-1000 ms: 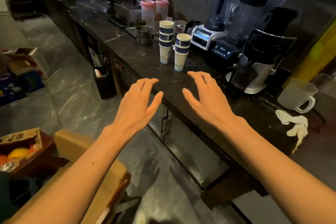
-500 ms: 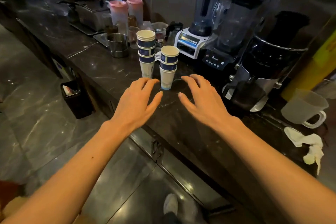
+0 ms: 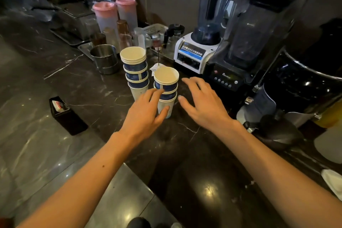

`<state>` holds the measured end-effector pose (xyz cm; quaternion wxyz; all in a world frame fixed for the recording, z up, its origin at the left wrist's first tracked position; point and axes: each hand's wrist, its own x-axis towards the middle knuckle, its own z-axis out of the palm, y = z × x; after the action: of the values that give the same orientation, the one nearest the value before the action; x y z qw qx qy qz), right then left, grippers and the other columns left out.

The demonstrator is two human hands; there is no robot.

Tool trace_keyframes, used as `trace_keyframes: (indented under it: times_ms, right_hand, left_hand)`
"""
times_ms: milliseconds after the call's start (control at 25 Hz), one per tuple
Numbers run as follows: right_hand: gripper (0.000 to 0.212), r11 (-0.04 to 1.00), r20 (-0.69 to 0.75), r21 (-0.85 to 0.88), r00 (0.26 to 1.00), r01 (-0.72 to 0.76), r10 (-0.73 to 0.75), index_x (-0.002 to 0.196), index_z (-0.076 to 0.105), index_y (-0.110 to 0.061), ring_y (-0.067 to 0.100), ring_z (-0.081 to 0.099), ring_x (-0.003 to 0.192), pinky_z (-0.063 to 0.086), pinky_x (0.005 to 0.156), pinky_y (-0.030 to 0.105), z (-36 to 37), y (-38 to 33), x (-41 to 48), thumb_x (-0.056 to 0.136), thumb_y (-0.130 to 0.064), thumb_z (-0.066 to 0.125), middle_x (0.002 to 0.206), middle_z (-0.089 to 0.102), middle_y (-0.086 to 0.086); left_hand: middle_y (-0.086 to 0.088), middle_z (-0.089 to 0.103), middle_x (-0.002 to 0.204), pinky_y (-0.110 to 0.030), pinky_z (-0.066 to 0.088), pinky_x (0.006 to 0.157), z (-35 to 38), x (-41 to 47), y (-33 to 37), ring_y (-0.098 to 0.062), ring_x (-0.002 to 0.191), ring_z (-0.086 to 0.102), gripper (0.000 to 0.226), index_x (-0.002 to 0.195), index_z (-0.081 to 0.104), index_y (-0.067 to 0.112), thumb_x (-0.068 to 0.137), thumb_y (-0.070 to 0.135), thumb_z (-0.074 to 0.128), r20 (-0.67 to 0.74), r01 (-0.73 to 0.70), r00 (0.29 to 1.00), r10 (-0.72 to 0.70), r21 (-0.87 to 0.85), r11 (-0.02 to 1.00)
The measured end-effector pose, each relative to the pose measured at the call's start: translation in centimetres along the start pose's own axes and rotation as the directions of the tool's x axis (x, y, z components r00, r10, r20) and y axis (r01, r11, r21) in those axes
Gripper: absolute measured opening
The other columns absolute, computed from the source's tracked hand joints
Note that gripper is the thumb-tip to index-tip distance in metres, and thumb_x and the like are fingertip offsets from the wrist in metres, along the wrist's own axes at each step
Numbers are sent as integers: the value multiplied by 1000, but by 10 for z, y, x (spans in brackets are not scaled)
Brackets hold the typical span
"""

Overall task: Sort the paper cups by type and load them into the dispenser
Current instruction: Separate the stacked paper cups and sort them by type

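Two stacks of blue-and-white paper cups on the dark marble counter [image 3: 83, 83]: the shorter stack [image 3: 166, 89] in front, the taller stack [image 3: 136, 72] just behind-left. Left hand [image 3: 143, 114] spread wide, fingers touching the shorter stack; right hand [image 3: 201, 104] open just beside it. Blenders [image 3: 203, 42] sit behind.

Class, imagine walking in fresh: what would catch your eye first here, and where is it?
Two stacks of paper cups stand mid-counter, with the left hand and right hand open on either side of the nearer stack. Behind to the right stand dark blenders.
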<state>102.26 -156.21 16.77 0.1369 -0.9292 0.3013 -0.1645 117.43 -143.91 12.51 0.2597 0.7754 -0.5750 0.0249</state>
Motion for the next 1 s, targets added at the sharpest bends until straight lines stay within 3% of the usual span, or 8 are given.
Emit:
trace_keyframes:
  times_ms: [160, 360, 480, 640, 800, 1000]
  right_hand:
    - [70, 976, 37, 165, 990, -140, 135, 151, 25, -26, 15, 30, 140, 34, 108, 34, 5, 7, 35, 93, -49, 57, 155, 28, -6]
    - [93, 933, 102, 264, 969, -244, 224, 152, 24, -27, 14, 31, 141, 33, 113, 37, 31, 7, 77, 78, -61, 69, 156, 29, -6]
    - [98, 913, 113, 254, 947, -319, 300, 150, 27, -28, 12, 33, 138, 29, 108, 29, 43, 1, 109, 72, -62, 74, 153, 34, -7]
    - [96, 888, 77, 263, 925, -378, 371, 147, 34, -30, 11, 38, 133, 34, 109, 32, 60, -9, 120, 68, -61, 78, 147, 42, -10]
    - [101, 884, 68, 226, 912, -409, 404, 147, 31, -35, 14, 37, 135, 35, 109, 37, 62, -11, 121, 64, -66, 78, 147, 43, -11]
    - [99, 918, -36, 130, 924, -374, 381, 145, 35, -34, 18, 51, 124, 44, 102, 44, 56, -6, 122, 62, -70, 75, 135, 57, -9]
  left_hand:
    - [-7, 41, 146, -39, 41, 109, 22, 29, -16, -19, 132, 42, 70, 146, 28, 13, 90, 39, 62, -40, 76, 995, -88, -242, 967]
    - [-2, 30, 155, -34, 30, 116, 47, 53, -45, -12, 142, 30, 89, 150, 20, 17, 82, 35, 73, 13, 213, 970, -242, -523, 825]
    - [2, 29, 157, -29, 26, 115, 56, 87, -72, -8, 142, 28, 96, 151, 16, 21, 79, 40, 75, 134, 231, 973, -189, -613, 755]
    - [9, 43, 147, -28, 37, 112, 67, 106, -92, -2, 134, 40, 88, 148, 27, 22, 77, 35, 78, 206, 195, 977, -61, -730, 655]
    - [10, 44, 146, -31, 38, 112, 73, 112, -104, -2, 134, 41, 87, 148, 27, 24, 77, 37, 77, 237, 181, 971, 2, -748, 639]
    - [10, 47, 143, -35, 42, 109, 79, 119, -101, -3, 131, 44, 82, 145, 30, 25, 79, 45, 75, 232, 148, 972, 43, -742, 654]
